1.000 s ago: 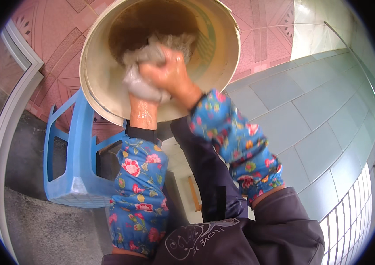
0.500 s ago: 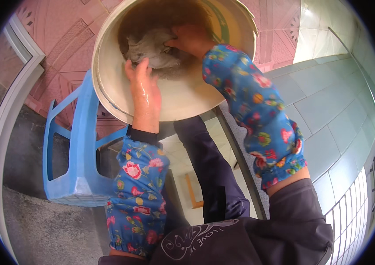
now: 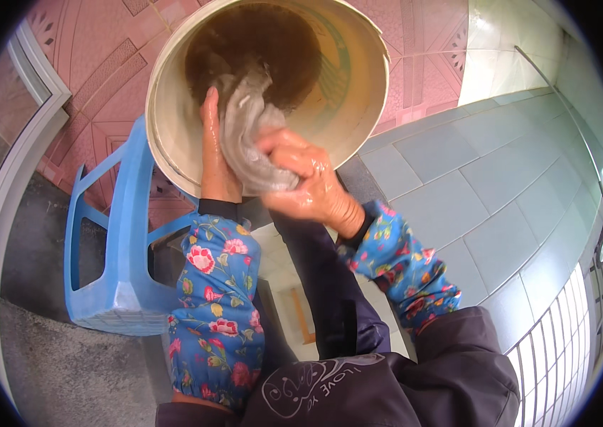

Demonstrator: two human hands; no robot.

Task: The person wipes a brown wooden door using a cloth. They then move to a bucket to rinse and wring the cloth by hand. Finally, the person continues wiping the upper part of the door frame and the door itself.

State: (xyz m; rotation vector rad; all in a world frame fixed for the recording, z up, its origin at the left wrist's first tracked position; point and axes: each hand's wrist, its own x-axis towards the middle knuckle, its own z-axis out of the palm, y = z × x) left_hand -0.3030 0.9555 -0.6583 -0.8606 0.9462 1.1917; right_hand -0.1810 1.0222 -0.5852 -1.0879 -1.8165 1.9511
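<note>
A wet grey cloth (image 3: pixel 248 139) hangs bunched in the upper middle of the frame, over the mouth of a cream-coloured bucket (image 3: pixel 365 99). The right hand (image 3: pixel 308 185) has its grip closed around the lower bundle of the cloth, fingers curled tight and shiny with water. The left hand (image 3: pixel 210 153) lies flat along the cloth's left side with its fingers stretched toward the water, pressing against the fabric rather than clamped on it.

The cloth looks soft and limp, folding on itself, and soaked through, so it is probably heavier than it would be dry and slippery in the hand. A full fist around the gathered middle, as the right hand has it, seems the surest place to hold; a loose edge would likely slide or stretch.

The bucket holds dark brownish, murky water in its far half, and its inner wall is stained. It stands on pink patterned floor tiles (image 3: pixel 95 78), just beside a blue plastic stool (image 3: pixel 120 235) at the left. Both forearms wear blue floral sleeve covers (image 3: pixel 220 306). Grey-green tiles (image 3: pixel 500 185) fill the right of the frame.
</note>
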